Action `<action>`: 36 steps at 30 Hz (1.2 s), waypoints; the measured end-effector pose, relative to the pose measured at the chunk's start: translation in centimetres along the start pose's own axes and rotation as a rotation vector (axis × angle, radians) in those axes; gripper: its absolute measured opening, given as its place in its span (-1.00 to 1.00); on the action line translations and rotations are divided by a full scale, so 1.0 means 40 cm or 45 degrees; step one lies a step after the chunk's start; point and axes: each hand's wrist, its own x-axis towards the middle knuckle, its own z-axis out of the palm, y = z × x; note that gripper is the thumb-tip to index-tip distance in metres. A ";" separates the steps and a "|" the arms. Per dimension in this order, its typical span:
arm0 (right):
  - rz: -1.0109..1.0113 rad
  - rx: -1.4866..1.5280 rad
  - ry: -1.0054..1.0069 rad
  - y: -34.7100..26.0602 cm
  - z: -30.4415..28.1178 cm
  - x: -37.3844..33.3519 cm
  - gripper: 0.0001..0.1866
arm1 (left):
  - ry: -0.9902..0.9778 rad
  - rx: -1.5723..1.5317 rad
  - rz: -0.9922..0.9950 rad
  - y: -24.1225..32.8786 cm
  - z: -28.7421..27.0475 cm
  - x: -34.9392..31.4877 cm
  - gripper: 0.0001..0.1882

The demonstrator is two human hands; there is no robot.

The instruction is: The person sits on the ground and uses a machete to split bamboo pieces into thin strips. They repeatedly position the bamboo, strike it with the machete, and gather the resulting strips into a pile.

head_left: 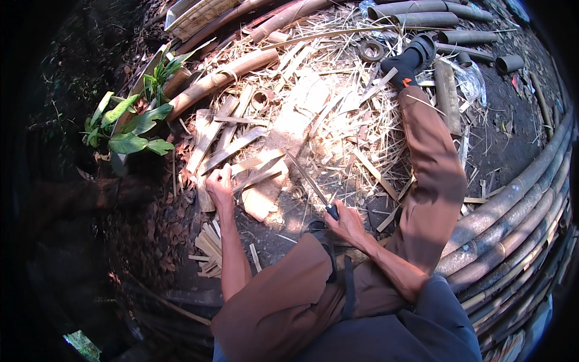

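Note:
My right hand (347, 223) is closed around the dark handle of a long, narrow-bladed knife (310, 183). Its blade slants away to the far left and meets the right end of a split bamboo strip (258, 161). At the strip's other end, my left hand (221, 184) is closed on it with bent fingers. Below the strip lies a pale wooden block (260, 200), brightly lit by the sun. Close beside my left hand rest longer split bamboo slats (232, 149).
Shavings (344, 120) cover the ground ahead. A bundle of short slats (210, 247) lies near my left forearm. Long bamboo poles (500, 223) curve along the right; a thick bamboo piece (220, 78) and a leafy plant (136, 123) stand far left. My outstretched leg (428, 163) crosses the right side.

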 end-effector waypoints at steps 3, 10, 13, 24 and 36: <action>-0.087 -0.012 0.065 0.026 0.028 0.005 -0.63 | 0.122 -0.282 -0.084 0.016 0.021 -0.006 -0.56; -0.264 0.291 -0.152 -0.180 0.084 0.075 -0.51 | 0.289 -0.016 -0.084 0.062 0.089 -0.050 -0.59; 0.029 0.259 -0.178 -0.074 0.116 0.145 -0.53 | 0.305 0.060 -0.092 0.086 0.111 -0.072 -0.60; -0.061 0.058 -0.149 -0.103 0.078 0.163 -0.57 | 0.349 -0.055 0.056 0.081 0.108 -0.048 -0.61; 0.286 0.317 -0.278 0.007 0.031 0.208 -0.45 | 0.251 -0.284 -0.081 0.177 0.198 -0.045 -0.73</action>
